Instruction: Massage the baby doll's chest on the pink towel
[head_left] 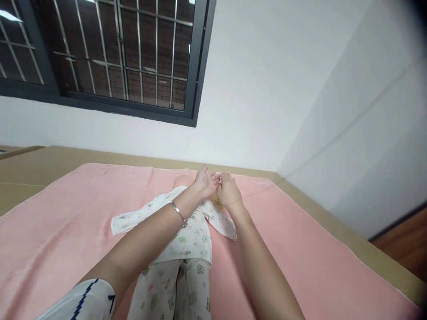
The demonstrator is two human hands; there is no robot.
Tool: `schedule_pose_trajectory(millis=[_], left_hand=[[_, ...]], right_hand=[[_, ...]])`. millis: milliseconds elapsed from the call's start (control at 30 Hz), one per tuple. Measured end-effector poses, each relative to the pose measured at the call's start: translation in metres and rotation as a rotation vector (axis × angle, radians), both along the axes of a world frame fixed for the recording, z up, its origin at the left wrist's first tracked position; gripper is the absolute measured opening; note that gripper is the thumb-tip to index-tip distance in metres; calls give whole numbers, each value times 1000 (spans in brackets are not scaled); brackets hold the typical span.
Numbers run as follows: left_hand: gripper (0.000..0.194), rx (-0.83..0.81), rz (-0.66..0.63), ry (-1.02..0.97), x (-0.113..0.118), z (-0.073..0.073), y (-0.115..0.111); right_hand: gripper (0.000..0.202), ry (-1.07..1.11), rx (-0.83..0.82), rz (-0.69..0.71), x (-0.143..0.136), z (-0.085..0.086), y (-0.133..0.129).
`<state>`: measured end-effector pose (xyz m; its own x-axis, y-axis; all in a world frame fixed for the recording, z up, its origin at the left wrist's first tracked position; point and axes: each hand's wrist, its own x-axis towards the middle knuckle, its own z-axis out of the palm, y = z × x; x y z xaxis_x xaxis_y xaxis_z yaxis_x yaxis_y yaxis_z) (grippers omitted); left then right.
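A baby doll (183, 181) lies on its back, dressed in a white printed top (191, 238) and matching printed trousers (196, 284). Its pinkish head shows just left of my left hand (207, 182). That hand is palm up above the doll's upper body, fingers stretched to the right, with nothing visible in it. My right hand (230, 191) is beside it, back toward me, its fingers close to the left fingertips and partly hidden. Below and between the hands shows a tan patch (217, 202) with dark marks; I cannot make out what it is.
A pink sheet (283, 249) covers the tan padded surface (320, 222) under the doll. A white wall (240, 111) stands behind, with a dark-framed barred window (126, 58) at upper left. At the right edge is a brown wooden panel (403, 244).
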<state>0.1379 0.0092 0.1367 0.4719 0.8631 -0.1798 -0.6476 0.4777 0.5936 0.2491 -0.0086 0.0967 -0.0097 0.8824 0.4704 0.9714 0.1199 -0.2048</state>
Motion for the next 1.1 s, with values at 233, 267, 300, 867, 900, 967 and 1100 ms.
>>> schedule_pose_trajectory(millis=[233, 267, 300, 867, 900, 967, 1100], left_hand=[[73, 28, -21, 72, -28, -6, -8], [72, 22, -29, 79, -35, -8, -12], [72, 16, -36, 83, -44, -10, -18], [59, -79, 42, 137, -126, -6, -83], [58, -73, 46, 115, -125, -3, -86], [56, -46, 34, 51, -126, 3, -94], [56, -15, 22, 15, -135, 15, -109]], right_hand=[[49, -189, 36, -94, -13, -4, -4], [50, -216, 46, -106, -15, -5, -4], [52, -242, 52, -118, -16, -6, -5], [54, -41, -71, 13, -75, -7, -38], [55, 69, -59, 122, -85, -9, -48], [57, 225, -24, 350, -106, -12, -72], [69, 200, 85, 612, -136, -12, -129]])
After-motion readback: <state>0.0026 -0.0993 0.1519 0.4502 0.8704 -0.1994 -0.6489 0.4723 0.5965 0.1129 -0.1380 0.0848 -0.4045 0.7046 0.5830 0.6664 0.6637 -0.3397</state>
